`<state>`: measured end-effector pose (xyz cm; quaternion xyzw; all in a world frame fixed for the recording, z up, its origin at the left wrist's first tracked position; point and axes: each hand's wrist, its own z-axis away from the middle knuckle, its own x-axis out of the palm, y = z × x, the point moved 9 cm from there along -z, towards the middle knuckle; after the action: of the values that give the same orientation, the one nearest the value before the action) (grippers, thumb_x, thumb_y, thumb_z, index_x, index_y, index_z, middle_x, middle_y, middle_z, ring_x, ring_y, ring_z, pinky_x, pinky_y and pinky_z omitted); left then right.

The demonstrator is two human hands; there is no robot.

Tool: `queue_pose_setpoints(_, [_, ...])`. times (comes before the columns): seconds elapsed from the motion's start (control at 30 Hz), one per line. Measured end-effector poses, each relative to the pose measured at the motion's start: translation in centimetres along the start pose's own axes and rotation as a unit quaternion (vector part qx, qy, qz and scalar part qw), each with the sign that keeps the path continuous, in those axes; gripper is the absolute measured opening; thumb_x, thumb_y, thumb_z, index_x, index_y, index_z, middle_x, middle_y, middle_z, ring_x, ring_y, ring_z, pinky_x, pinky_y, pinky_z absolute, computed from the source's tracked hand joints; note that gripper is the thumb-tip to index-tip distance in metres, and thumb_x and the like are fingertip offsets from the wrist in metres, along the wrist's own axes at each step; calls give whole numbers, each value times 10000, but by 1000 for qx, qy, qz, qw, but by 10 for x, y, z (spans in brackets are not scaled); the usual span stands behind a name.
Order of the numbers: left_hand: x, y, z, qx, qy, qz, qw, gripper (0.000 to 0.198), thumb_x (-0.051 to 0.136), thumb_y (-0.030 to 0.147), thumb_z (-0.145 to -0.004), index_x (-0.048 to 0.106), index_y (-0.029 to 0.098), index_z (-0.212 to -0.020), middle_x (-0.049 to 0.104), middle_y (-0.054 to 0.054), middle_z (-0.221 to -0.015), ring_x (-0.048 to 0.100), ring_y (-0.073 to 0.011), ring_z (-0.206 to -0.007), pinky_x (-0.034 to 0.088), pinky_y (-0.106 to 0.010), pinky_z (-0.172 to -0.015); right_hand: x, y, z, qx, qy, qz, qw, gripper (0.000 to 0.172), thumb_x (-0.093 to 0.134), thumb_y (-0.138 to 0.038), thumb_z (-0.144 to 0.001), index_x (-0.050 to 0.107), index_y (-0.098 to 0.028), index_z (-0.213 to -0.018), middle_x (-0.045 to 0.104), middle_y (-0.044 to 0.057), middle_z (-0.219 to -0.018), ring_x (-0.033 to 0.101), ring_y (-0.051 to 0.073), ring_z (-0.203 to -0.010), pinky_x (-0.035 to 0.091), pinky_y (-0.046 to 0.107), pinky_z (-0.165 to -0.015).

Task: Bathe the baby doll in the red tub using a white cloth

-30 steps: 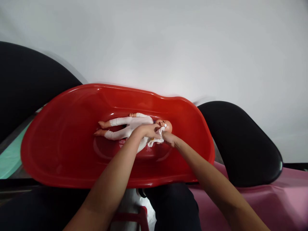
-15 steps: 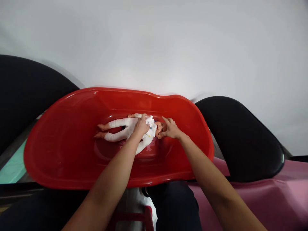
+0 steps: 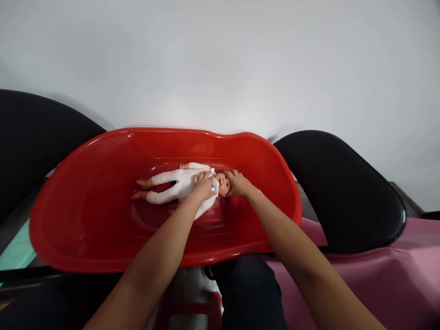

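Readable text: none anywhere in view.
Tub floor: a faint pale print on the bottom of the red tub (image 3: 103, 220), just below the doll (image 3: 172, 181), too blurred to read.
Doll's white clothing: a small blue mark at the chest, near the tub's middle, too small to tell what it is.

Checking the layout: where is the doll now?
Head view: the doll lies mid-frame in the red tub, left hand on its chest, right hand at its head.
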<state>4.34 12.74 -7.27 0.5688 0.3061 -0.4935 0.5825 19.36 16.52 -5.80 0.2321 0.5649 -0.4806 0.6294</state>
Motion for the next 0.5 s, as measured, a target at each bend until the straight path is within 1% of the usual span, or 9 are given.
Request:
queue_pose_setpoints(0.1, [-4,0,-3,20,47,43,998,672,798,220,-918,623,220,-1567,552,-171,-1625,460,-412,-1502,355,-524,-1249,0,-2,-1,-13,3,4,1000,1116,977,-464,-689,440,-226,-1637,540,198,-1470,558,411,-1350,497,513,-1109])
queue_pose_setpoints(0.23, [-9,-8,-6,17,92,90,992,506,648,77,-946,750,192,-1428,632,-163,-1540,540,-370,-1439,397,-476,-1235,2,-4,-2,-25,8,21,999,1121,978,-492,-698,450,-175,-1636,559,210,-1452,554,427,-1351,484,519,-1127])
queue_pose_setpoints(0.3, [-13,-17,-6,-4,124,123,985,458,585,49,-958,799,187,-1338,656,-149,-1508,564,-341,-1416,422,-448,-1226,4,-4,-3,-28,7,28,999,1145,979,-505,-698,434,-170,-1647,555,210,-1465,556,423,-1348,478,514,-1135])
queue_pose_setpoints(0.4, [-20,-35,-4,-58,173,169,969,431,520,17,-957,834,175,-1207,692,-135,-1418,616,-299,-1334,459,-399,-1199,6,-4,-4,-30,2,30,999,1161,974,-504,-705,411,-186,-1669,547,207,-1483,552,419,-1351,479,505,-1135])
queue_pose_setpoints(0.47, [-23,-45,-1,-94,194,171,961,429,478,55,-1008,819,167,-1243,677,-152,-1394,627,-303,-1296,466,-421,-1193,6,-4,-4,-30,1,32,999,1166,970,-503,-707,407,-180,-1676,545,209,-1488,551,432,-1347,480,515,-1134])
queue_pose_setpoints(0.5, [-24,-47,0,-107,201,170,959,413,483,105,-1041,803,169,-1294,656,-164,-1415,614,-321,-1309,456,-454,-1202,5,-4,-4,-30,2,33,999,1171,973,-501,-703,409,-175,-1675,545,211,-1490,553,439,-1342,480,521,-1134])
